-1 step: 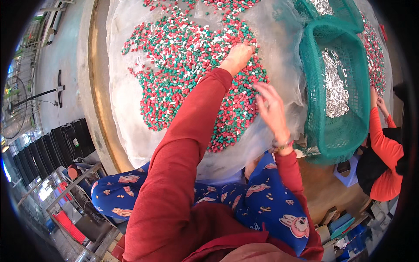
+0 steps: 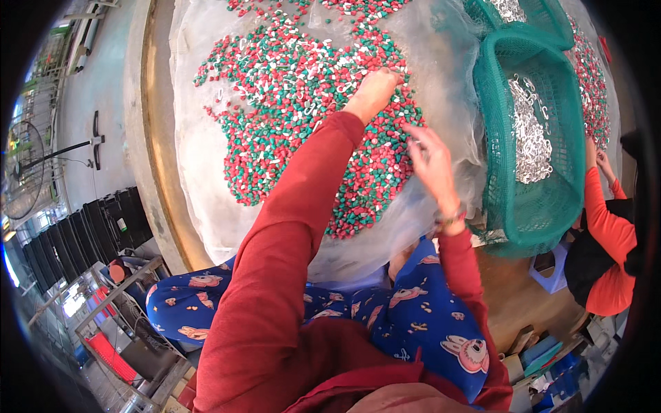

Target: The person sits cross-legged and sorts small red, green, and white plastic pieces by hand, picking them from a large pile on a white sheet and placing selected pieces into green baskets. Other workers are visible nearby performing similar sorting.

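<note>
A wide heap of small red, green and white pieces (image 2: 282, 141), mixed with white hook-shaped pieces, lies spread over a translucent plastic sheet (image 2: 206, 210). At the heap's far right edge, my left hand (image 2: 374, 93) reaches down with its fingers curled together. Its fingertips are partly hidden, so what they pinch cannot be made out. My right hand (image 2: 434, 168) hovers at the right margin of the heap, nearer to me, fingers extended and nothing visible in them. To its right stands a green mesh-lined basket (image 2: 497, 144) with a pile of whitish hooks (image 2: 530, 138) inside.
Behind the first basket is a second green basket (image 2: 551, 20), also with hooks. On the right, a co-worker in an orange sleeve (image 2: 609, 224) works at another heap of coloured pieces (image 2: 589, 89). A raised ledge (image 2: 157, 158) runs along the left; a fan (image 2: 24, 165) stands beyond it.
My right hand has shifted slightly right, away from the heap. The left hand stays almost in the same place, fingers still curled.
</note>
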A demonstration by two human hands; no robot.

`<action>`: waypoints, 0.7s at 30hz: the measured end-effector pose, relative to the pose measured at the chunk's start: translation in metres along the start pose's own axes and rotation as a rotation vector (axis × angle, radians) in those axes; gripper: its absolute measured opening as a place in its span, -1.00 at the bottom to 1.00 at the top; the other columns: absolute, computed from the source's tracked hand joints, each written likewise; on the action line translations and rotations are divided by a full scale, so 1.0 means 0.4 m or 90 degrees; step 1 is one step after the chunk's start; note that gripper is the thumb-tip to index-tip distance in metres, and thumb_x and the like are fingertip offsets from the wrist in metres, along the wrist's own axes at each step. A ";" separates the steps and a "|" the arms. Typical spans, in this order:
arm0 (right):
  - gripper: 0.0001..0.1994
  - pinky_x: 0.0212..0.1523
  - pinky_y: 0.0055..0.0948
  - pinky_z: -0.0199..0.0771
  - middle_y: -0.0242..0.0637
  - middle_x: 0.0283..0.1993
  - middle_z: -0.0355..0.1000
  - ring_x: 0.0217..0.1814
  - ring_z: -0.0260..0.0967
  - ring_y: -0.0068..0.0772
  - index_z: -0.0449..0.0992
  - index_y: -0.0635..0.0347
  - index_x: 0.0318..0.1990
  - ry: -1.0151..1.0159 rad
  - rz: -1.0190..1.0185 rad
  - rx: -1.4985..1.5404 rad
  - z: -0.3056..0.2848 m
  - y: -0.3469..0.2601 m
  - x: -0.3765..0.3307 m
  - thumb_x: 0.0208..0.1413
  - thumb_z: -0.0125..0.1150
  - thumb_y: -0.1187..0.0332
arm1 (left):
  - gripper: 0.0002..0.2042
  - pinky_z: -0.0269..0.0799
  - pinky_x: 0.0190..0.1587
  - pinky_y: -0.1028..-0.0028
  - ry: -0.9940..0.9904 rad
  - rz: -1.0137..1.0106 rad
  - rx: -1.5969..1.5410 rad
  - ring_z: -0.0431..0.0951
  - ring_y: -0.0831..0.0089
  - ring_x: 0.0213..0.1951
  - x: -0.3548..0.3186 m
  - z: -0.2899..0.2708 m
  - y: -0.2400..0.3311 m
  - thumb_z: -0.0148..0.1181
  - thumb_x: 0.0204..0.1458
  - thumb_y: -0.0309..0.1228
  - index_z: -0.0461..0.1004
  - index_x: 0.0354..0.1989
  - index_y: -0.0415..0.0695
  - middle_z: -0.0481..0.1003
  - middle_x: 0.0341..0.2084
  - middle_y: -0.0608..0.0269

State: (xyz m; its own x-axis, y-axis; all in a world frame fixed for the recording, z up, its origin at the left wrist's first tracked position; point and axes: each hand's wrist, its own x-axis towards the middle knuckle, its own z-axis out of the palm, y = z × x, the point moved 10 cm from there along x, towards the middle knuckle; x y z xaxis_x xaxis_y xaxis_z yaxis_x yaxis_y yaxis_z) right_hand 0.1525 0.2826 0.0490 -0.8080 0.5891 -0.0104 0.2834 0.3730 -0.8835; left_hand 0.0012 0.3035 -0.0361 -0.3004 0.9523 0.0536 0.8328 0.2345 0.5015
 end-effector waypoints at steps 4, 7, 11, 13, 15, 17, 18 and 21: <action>-0.67 -0.08 -0.28 0.33 -0.09 -0.17 0.39 -0.16 0.36 -0.12 0.41 0.16 -0.04 0.026 0.037 -0.092 0.021 0.142 0.168 -0.01 -0.04 0.52 | -0.81 0.39 -0.23 0.21 0.023 -0.132 -0.063 0.49 0.08 -0.32 -0.125 -0.065 -0.101 0.11 -0.13 -0.47 0.49 -0.29 -0.20 0.48 -0.42 -0.06; -0.63 0.02 -0.24 0.26 -0.14 -0.03 0.31 -0.02 0.24 -0.09 0.42 0.11 -0.04 -0.029 -0.075 -0.224 0.093 0.155 0.260 -0.07 -0.01 0.55 | -0.87 0.40 -0.23 0.20 0.143 -0.108 -0.043 0.47 0.03 -0.34 -0.213 -0.170 -0.112 0.09 -0.13 -0.50 0.50 -0.38 -0.21 0.48 -0.46 -0.05; -0.64 0.10 -0.22 0.22 -0.22 0.02 0.24 0.07 0.14 -0.03 0.45 0.07 -0.08 -0.115 -0.112 -0.368 0.175 0.152 0.280 -0.11 0.05 0.53 | -0.84 0.39 -0.28 0.26 0.172 -0.177 -0.022 0.49 0.11 -0.35 -0.238 -0.213 -0.138 0.15 -0.10 -0.37 0.51 -0.40 -0.19 0.48 -0.50 -0.04; -0.69 0.05 -0.25 0.26 -0.24 -0.05 0.27 0.06 0.15 -0.06 0.49 0.06 -0.16 -0.127 -0.072 -0.381 0.183 0.155 0.255 -0.14 0.11 0.49 | -0.77 0.39 -0.31 0.24 0.094 -0.251 -0.089 0.50 0.12 -0.39 -0.217 -0.159 -0.160 0.21 -0.12 -0.28 0.50 -0.46 -0.23 0.46 -0.53 -0.04; -0.75 0.01 -0.28 0.29 -0.25 -0.08 0.28 0.04 0.16 -0.10 0.52 0.05 -0.22 -0.130 -0.086 -0.431 0.194 0.141 0.222 -0.15 0.12 0.47 | -0.77 0.40 -0.31 0.21 0.030 -0.246 -0.023 0.50 0.09 -0.41 -0.182 -0.107 -0.150 0.21 -0.12 -0.30 0.47 -0.47 -0.26 0.46 -0.54 -0.04; -0.84 -0.05 -0.33 0.32 -0.30 -0.15 0.32 0.00 0.20 -0.18 0.55 0.06 -0.36 -0.114 -0.111 -0.447 0.197 0.124 0.177 -0.18 0.17 0.43 | -0.82 0.41 -0.32 0.18 0.030 -0.187 0.042 0.50 0.04 -0.44 -0.157 -0.072 -0.116 0.18 -0.13 -0.40 0.43 -0.48 -0.30 0.47 -0.58 -0.07; -0.85 -0.05 -0.33 0.31 -0.32 -0.17 0.33 -0.01 0.20 -0.19 0.56 0.07 -0.37 -0.097 -0.097 -0.410 0.190 0.123 0.161 -0.19 0.18 0.44 | -0.84 0.41 -0.32 0.18 0.043 -0.157 0.044 0.50 0.04 -0.44 -0.144 -0.064 -0.100 0.17 -0.14 -0.43 0.43 -0.46 -0.30 0.47 -0.56 -0.07; -0.84 -0.06 -0.36 0.31 -0.36 -0.24 0.40 -0.06 0.27 -0.28 0.58 0.08 -0.38 -0.034 -0.022 -0.264 0.150 0.129 0.098 -0.23 0.26 0.43 | -0.91 0.41 -0.32 0.19 -0.004 -0.123 -0.014 0.50 0.05 -0.43 -0.139 -0.043 -0.070 0.10 -0.17 -0.52 0.44 -0.46 -0.25 0.48 -0.50 -0.05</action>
State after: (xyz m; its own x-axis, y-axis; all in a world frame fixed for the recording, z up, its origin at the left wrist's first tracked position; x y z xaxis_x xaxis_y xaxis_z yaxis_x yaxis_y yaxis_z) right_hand 0.1045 0.2819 -0.0250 -0.8430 0.5376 -0.0176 0.4310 0.6556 -0.6200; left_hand -0.0135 0.2407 -0.0382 -0.4501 0.8915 -0.0506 0.7498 0.4081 0.5208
